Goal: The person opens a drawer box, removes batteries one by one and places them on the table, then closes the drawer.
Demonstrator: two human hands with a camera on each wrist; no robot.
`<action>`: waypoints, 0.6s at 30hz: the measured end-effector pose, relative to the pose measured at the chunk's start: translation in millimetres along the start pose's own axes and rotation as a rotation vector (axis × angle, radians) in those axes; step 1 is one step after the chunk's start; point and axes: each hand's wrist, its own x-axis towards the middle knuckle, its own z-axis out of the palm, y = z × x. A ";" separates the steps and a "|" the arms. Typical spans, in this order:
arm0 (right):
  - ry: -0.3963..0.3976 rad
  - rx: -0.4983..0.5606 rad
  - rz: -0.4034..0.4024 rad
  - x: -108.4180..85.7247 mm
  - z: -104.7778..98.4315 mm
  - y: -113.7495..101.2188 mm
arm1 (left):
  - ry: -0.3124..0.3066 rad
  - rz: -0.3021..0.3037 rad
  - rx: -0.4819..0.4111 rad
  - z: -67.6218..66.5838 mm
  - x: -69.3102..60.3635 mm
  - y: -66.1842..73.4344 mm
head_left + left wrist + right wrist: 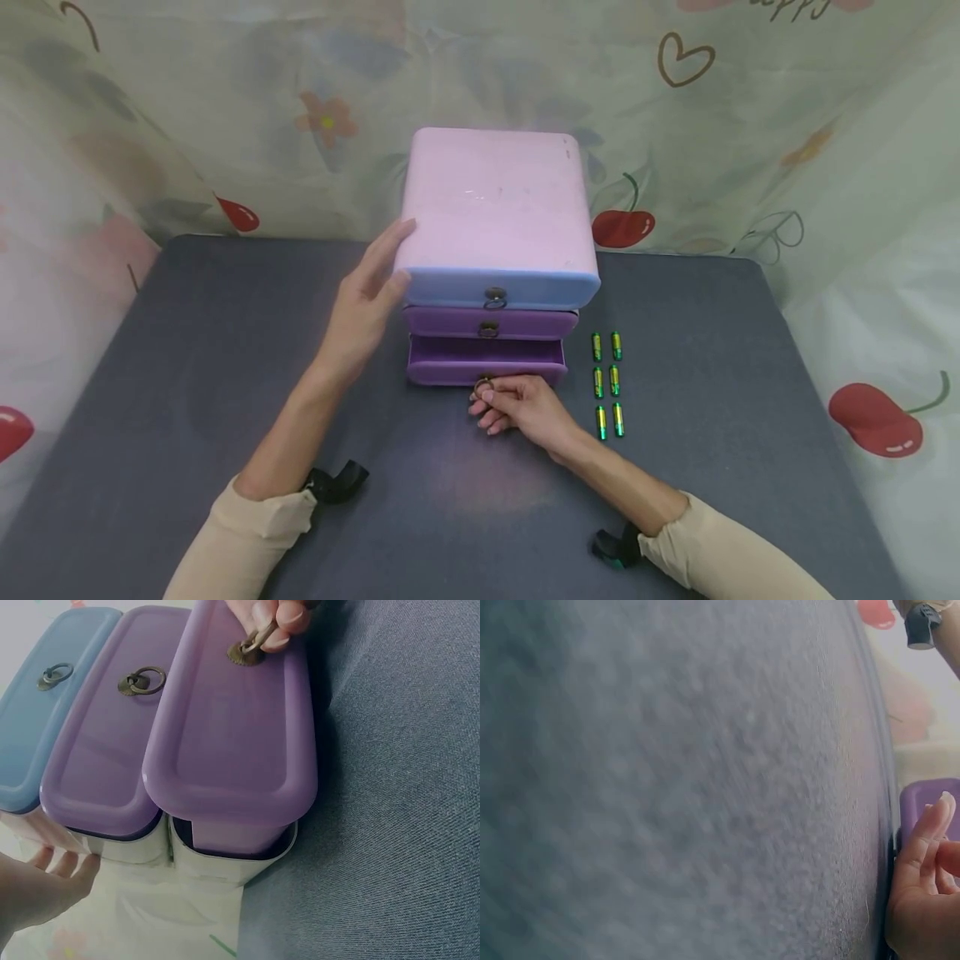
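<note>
A small three-drawer cabinet (495, 200) with a pink top stands on the table. Its top drawer (442, 287) is blue, and the middle drawer (105, 750) is purple; both are closed. The purple bottom drawer (442, 373) is pulled partway out, and the part of its inside that shows looks bare. My right hand (528, 408) pinches this drawer's brass ring handle (255, 641) between thumb and fingers. Against the cabinet's left side rests my left hand (363, 308), its fingers extended; the left wrist view shows its fingertips touching the casing.
Several green and gold batteries (597, 382) stand in two columns on the dark grey table (697, 367), right of the cabinet. A printed curtain (495, 67) hangs behind and at both sides. Each forearm wears a black strap (337, 483).
</note>
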 end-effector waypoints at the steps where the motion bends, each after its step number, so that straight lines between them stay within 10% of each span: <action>1: 0.002 -0.004 -0.002 1.3 -0.5 -0.3 | 0.001 0.002 -0.005 0.1 -0.1 -0.1; 18: 0.021 -0.034 -0.008 17.2 -6.8 -4.8 | 0.021 0.018 0.020 1.6 -0.9 -2.2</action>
